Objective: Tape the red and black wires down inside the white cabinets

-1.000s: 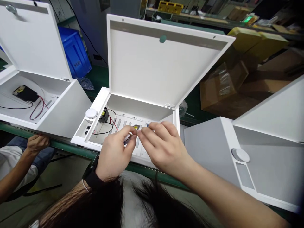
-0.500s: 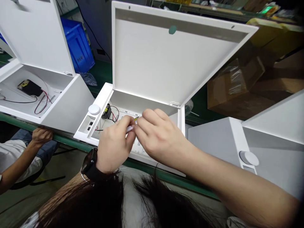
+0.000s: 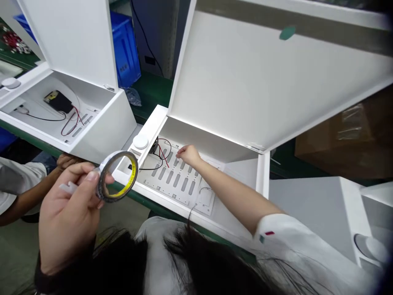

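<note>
My left hand (image 3: 72, 209) is raised at the lower left, its thumb and fingers pinching a roll of tape (image 3: 130, 180) with a yellow inner ring. A small white piece (image 3: 68, 187) shows between the same fingers. Inside the open white box (image 3: 260, 176), my right hand (image 3: 189, 155) hovers over the slotted white plate (image 3: 170, 176) on its floor. Its fingertips are pressed together, and whatever they hold is too small to make out. Left of it, a black part with red and black wires (image 3: 162, 153) is partly hidden by the box's side strip with a round white knob (image 3: 140, 141).
On the left stands another open white box (image 3: 101, 127) with a black wired part (image 3: 58, 101) inside. A grey-white box (image 3: 310, 213) is at the right. Behind are a blue bin (image 3: 124, 49) and a cardboard box (image 3: 331, 139). A co-worker's hand (image 3: 66, 160) rests near the bench edge.
My hands were together in front of the box and have parted. The left came back toward me with the tape roll; the right reached into the box. The view has shifted.
</note>
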{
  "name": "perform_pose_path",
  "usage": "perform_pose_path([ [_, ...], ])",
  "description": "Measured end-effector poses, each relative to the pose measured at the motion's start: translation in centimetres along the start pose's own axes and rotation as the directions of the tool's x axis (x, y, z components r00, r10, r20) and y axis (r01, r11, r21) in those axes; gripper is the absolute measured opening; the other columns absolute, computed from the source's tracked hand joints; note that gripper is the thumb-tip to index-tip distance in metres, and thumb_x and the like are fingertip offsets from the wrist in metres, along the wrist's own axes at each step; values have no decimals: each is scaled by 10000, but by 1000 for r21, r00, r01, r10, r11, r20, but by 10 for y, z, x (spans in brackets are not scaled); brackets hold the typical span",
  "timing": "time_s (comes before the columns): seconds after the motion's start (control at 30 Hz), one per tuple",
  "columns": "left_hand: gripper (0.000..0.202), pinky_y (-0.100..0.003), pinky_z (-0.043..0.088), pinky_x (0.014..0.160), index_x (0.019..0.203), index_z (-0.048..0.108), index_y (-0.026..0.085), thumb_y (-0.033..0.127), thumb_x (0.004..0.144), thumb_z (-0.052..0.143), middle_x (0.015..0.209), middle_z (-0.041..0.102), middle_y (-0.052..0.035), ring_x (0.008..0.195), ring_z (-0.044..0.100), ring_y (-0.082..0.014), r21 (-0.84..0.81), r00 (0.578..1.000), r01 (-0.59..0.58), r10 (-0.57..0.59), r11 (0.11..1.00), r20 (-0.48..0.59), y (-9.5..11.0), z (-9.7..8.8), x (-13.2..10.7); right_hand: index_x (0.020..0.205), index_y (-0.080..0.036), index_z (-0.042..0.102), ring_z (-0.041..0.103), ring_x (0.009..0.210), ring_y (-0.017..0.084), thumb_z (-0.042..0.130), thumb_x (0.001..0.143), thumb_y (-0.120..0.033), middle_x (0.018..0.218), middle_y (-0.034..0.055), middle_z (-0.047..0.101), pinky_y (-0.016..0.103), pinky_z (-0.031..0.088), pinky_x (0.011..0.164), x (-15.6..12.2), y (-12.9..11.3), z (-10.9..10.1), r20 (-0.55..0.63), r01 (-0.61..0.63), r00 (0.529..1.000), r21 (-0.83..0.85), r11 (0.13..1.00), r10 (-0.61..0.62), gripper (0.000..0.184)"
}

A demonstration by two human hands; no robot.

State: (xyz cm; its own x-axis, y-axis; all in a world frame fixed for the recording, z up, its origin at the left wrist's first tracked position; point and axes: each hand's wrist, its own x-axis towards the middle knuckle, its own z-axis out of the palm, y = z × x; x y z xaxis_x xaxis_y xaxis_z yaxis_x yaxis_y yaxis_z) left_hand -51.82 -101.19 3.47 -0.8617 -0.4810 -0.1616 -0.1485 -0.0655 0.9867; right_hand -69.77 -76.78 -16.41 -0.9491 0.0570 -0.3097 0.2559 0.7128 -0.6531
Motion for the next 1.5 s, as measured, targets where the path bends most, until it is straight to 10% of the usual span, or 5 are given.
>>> perform_pose_path([
  [0.1, 168, -118, 382, 424, 831, 560, 208, 254, 723, 680, 724, 658, 22, 463, 404, -57, 84, 997, 74, -72, 994, -24, -5, -12, 4, 999, -93, 708, 608, 603, 134, 790, 620, -186, 654, 24, 669, 231, 464, 611, 23, 23, 40, -6, -94, 995, 228, 969, 98, 398],
  [0.4, 102, -105, 333, 402, 779, 559, 196, 218, 746, 653, 693, 640, 25, 448, 359, -43, 147, 991, 131, -125, 980, -44, -24, -20, 19, 797, -111, 698, 594, 576, 110, 622, 684, -114, 662, 28, 691, 189, 452, 562, 30, 31, 110, 141, -185, 981, 438, 880, 136, 136],
  [1.5, 307, -146, 393, 386, 762, 566, 248, 376, 568, 768, 713, 667, 38, 429, 373, -50, 181, 975, 220, -210, 959, -76, -27, -27, 39, 868, -186, 674, 639, 749, 173, 599, 771, -216, 794, 34, 706, 234, 439, 680, 15, 39, 135, -61, 196, 977, -106, 975, -203, 127],
])
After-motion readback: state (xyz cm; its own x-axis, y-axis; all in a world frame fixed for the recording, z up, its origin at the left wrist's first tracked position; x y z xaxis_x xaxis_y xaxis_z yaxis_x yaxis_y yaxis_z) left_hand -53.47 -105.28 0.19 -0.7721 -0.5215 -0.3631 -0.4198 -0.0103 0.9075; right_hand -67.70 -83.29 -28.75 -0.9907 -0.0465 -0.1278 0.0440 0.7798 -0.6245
